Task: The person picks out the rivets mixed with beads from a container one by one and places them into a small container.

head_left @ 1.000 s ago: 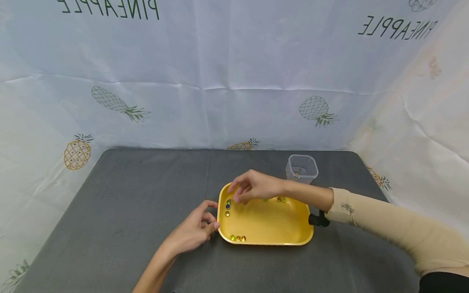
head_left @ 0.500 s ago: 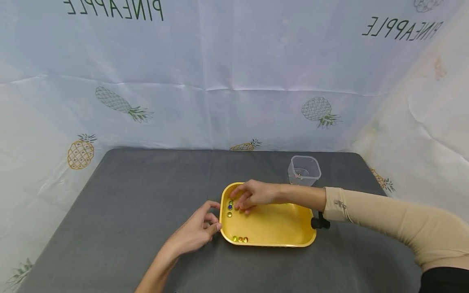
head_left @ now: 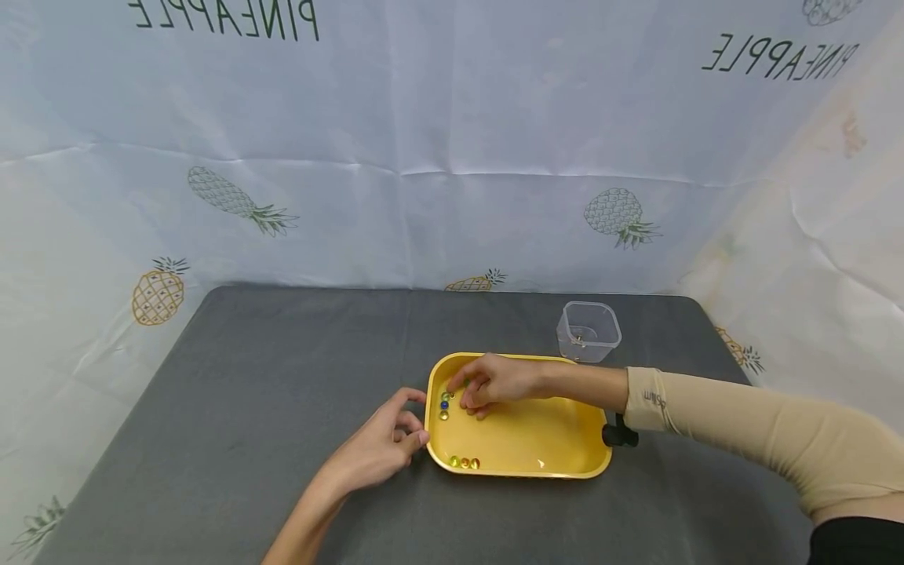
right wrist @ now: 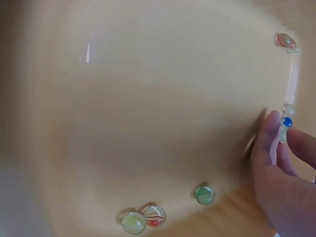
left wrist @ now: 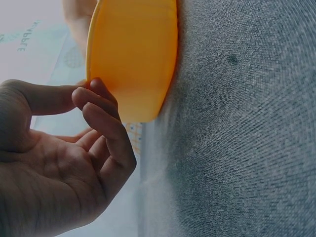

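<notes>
A yellow tray [head_left: 523, 451] lies on the grey table, with glass marbles along its walls. My left hand [head_left: 381, 439] holds the tray's left rim, thumb tip at the edge and fingers bent against the outside wall in the left wrist view. Inside the tray, my right hand [head_left: 501, 380] reaches to the left wall. Its thumb and index finger are bent and apart, right at a short row of marbles. A blue marble [right wrist: 287, 121] and a clear marble [right wrist: 289, 109] show there, beside a pale greenish one [right wrist: 283, 133] partly hidden by the fingers.
Three marbles [head_left: 464, 463] sit in the tray's near left corner. Along the far side are a green marble [right wrist: 205, 194], a red-streaked marble [right wrist: 155, 216] and a yellowish marble [right wrist: 134, 223]. A clear plastic container [head_left: 589, 333] stands behind the tray, with something small inside.
My right hand has come down into the tray from above its far left corner, and its fingers have spread at the left-wall marbles. The left hand stays at the rim. The head view shifted slightly.
</notes>
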Available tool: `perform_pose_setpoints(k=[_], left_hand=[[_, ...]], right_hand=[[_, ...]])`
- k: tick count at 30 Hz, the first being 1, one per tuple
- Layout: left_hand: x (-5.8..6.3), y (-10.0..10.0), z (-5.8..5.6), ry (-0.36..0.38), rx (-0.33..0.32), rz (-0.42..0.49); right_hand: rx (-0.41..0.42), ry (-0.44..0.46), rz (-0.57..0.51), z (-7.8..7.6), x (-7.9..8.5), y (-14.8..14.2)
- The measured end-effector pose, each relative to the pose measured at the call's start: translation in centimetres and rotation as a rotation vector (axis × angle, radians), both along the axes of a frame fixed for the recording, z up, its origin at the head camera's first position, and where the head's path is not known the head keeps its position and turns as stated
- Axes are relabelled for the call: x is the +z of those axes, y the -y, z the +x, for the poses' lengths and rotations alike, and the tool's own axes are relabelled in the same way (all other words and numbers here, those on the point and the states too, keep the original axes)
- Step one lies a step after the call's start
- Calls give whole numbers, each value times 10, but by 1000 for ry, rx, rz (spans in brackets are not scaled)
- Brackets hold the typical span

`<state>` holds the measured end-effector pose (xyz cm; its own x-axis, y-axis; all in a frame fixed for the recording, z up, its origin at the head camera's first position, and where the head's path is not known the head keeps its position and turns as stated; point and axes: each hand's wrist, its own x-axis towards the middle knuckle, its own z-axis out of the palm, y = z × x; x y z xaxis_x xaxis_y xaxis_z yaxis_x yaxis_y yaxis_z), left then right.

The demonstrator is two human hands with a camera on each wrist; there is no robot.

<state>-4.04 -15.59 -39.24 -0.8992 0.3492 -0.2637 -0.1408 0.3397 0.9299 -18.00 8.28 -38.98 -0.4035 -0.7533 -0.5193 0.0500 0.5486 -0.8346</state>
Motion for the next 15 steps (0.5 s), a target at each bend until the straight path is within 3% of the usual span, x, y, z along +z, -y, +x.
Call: perform_pose_setpoints(k=[9, 15], left_hand=[[-1, 0, 1, -22, -7, 9], [0, -1, 1, -18, -3, 4]], right_hand=[[25, -62, -2, 3, -3, 2], [100, -192, -26, 5, -4, -1]])
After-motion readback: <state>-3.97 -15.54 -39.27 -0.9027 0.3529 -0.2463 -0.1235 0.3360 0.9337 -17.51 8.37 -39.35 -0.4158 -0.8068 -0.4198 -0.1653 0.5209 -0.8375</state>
